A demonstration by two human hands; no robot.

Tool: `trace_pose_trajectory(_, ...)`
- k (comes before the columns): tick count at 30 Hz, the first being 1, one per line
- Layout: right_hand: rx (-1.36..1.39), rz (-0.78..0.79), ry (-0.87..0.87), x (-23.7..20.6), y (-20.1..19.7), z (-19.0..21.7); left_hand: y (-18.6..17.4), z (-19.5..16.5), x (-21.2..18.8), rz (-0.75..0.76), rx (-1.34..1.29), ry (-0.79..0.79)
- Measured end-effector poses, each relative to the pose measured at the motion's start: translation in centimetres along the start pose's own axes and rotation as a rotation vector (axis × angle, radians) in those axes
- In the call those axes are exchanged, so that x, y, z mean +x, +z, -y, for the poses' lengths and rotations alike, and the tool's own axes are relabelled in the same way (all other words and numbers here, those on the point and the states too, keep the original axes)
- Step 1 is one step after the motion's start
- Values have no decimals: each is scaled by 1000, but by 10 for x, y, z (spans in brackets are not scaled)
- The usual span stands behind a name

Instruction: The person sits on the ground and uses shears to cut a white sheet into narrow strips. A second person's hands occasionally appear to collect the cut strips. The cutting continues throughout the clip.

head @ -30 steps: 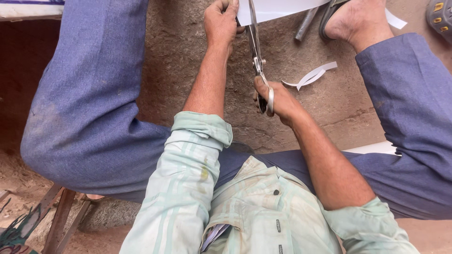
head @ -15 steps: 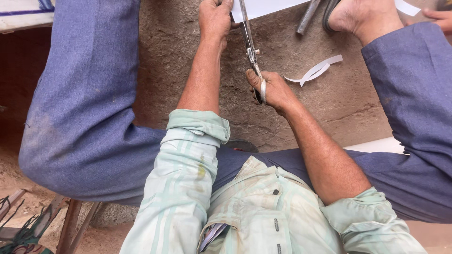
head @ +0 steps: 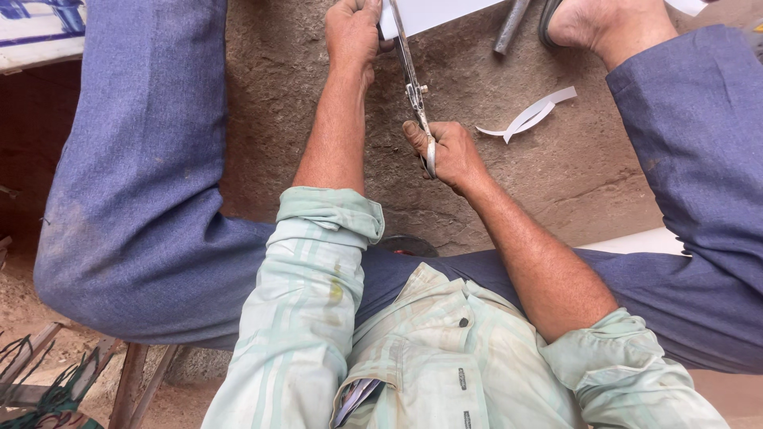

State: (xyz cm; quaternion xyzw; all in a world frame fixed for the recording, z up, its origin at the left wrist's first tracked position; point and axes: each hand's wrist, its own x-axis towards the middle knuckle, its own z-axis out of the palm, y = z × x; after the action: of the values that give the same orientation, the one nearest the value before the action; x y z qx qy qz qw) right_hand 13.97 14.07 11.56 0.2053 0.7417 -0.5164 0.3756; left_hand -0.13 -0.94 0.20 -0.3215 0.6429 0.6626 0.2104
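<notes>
Gripping sheet [head: 433, 12] edge in left hand [head: 352, 32], fingers closed on it, at top of view over stone floor [head: 278, 103]. Working shears [head: 415, 87] with right hand [head: 453, 155], fingers wrapped tight round handles, blades running up into sheet; how far blades are parted, not discernible. Lying right of shears: curled offcut [head: 528, 117], apart from both hands. Resting further right: bare foot [head: 608, 24], close to sheet. Judging risks: left thumb sitting just beside blade line, inviting a nick; sheet possibly twisting under one-handed hold, dragging cut off course; sharp offcut edges threatening foot.
</notes>
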Motion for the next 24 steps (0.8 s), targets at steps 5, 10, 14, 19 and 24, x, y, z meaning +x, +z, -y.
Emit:
trace_pose_trajectory(5,-84,-18,39,3,0,2,0,-4,0,-25,29,-8)
trace_pose_trajectory(10,90,6,53,27,-6,15,-1,-11,0,32,-16,-31)
trace_pose_trajectory(14,119,21,61,34,-8,22,0,-18,2,-9,32,-57)
trace_pose_trajectory(19,101,-11,25,30,-6,21,0,-19,-6,7,-1,-67)
trace_pose_trajectory(24,146,19,28,36,-9,23,-1,-23,-7,-10,41,-112)
